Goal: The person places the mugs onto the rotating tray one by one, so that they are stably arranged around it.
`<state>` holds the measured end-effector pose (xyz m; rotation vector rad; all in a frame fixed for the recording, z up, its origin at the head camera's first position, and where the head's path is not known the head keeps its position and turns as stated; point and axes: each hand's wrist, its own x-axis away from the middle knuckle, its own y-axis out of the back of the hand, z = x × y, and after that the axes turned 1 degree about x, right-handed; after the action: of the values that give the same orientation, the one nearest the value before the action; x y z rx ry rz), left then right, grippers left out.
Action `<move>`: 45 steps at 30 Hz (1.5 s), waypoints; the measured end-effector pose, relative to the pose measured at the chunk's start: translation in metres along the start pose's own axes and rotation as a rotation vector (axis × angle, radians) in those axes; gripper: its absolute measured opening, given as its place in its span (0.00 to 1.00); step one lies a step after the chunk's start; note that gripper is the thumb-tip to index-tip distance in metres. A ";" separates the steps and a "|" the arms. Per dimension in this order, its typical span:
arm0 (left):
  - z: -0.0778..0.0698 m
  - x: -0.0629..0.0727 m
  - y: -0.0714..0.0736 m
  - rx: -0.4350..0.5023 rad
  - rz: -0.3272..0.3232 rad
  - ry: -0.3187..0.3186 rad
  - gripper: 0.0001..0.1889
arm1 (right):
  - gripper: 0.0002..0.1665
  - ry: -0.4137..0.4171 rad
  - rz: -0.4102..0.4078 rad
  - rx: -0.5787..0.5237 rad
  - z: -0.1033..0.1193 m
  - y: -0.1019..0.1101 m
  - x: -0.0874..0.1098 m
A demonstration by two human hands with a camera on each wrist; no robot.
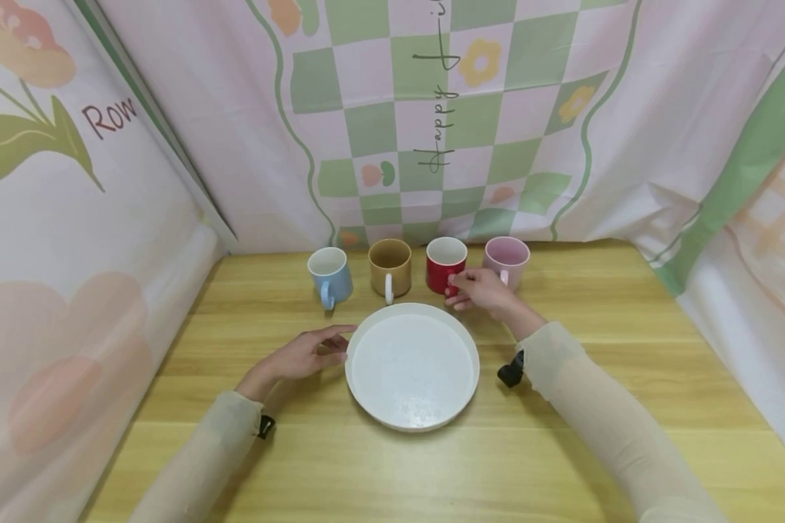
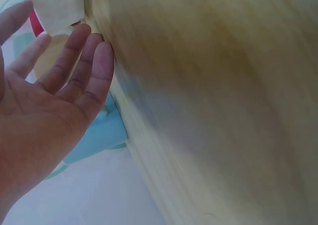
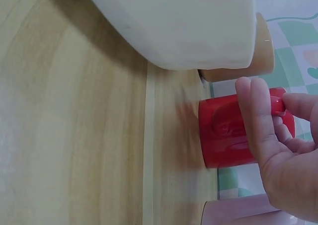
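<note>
My right hand (image 1: 487, 290) pinches the handle of a red mug (image 1: 437, 276) with a white inside. In the right wrist view thumb and fingers meet at that handle, and the mug (image 3: 223, 148) stands upright on the table. A round white tray (image 1: 412, 370) with a low raised rim lies just in front of the mugs. My left hand (image 1: 297, 354) is at the tray's left rim, fingertips right at its edge. The left wrist view shows the left fingers (image 2: 94, 76) loosely extended, with nothing gripped.
A light blue mug (image 1: 329, 280), a brown mug (image 1: 400, 276) with a white handle and a pink mug (image 1: 514, 256) stand in the same row on the wooden table (image 1: 432, 479). Behind them hangs a patterned cloth (image 1: 366, 131). More cloth borders the left and right.
</note>
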<state>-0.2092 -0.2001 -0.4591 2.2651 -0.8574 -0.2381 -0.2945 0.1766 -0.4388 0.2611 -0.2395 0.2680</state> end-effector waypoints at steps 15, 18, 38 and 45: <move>-0.003 0.000 0.000 -0.017 0.006 -0.012 0.29 | 0.26 0.021 -0.016 0.018 -0.005 0.001 -0.001; -0.003 -0.001 0.000 -0.014 0.008 -0.015 0.30 | 0.26 0.018 -0.016 0.018 -0.005 0.001 0.000; -0.006 -0.001 0.001 -0.020 0.012 -0.002 0.30 | 0.22 0.045 -0.042 0.051 -0.004 0.003 0.004; -0.004 0.000 0.000 -0.021 0.017 0.003 0.30 | 0.20 0.053 -0.045 0.024 -0.004 0.002 0.008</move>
<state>-0.2080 -0.1978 -0.4560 2.2370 -0.8691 -0.2352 -0.2872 0.1813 -0.4398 0.2820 -0.1776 0.2333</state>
